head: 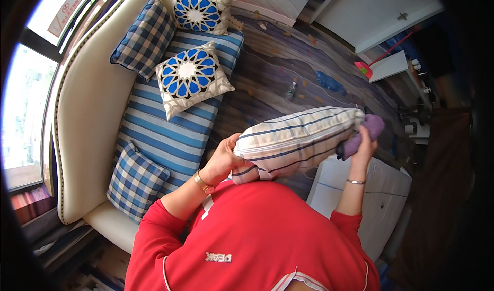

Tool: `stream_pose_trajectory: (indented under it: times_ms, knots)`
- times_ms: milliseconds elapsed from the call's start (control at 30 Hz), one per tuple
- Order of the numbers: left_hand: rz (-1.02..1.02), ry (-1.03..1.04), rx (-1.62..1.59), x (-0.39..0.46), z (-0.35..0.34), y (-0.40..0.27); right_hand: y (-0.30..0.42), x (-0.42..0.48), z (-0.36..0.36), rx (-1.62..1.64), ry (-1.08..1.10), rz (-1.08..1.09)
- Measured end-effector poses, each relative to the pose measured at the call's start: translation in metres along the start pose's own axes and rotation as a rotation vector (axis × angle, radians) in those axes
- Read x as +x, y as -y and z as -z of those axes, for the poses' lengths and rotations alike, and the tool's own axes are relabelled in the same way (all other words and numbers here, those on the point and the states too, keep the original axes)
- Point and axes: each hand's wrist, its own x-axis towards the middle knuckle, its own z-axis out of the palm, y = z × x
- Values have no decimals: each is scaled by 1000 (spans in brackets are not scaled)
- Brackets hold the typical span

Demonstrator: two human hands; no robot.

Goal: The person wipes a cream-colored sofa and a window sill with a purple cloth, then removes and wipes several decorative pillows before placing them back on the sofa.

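A cream cushion (pixel 297 136) with dark blue stripes and a zipper along its facing edge is held up in front of my chest. My left hand (pixel 225 157) grips its left end, the thumb underneath. In my right hand (pixel 364 146) is a purple cloth-like item (pixel 372 125) with a small black part. This purple item is pressed against the cushion's right end. Whether my right fingers also hold the cushion itself is hidden. Below the cushion's left end, another striped fabric piece (pixel 246 174) shows against my red shirt.
On the left stands a cream sofa (pixel 96 78) with a blue striped seat (pixel 173 130). Blue-patterned cushions (pixel 189 71) and checked cushions (pixel 137 181) lie on it. A plastic bottle (pixel 290 91), a blue plastic piece (pixel 330 83) and scraps litter the floor. A white wrapped block (pixel 370 198) is at right.
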Motion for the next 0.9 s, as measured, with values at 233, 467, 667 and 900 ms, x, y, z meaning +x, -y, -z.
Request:
stream_pose_trajectory:
  times_ms: [233,467,667,900]
  knots:
    - [56,-58,74,2,-8,6,39,-153,-129,-414,1011,820]
    - [22,-133,201,-28,-33,-17,-59,-22,-84,-1100,690,399]
    - [-170,-267,202,-34,-6,-17,51,-144,-159,-224,1066,784]
    - [19,-155,198,-38,-26,-28,-48,-34,-148,-831,906,90]
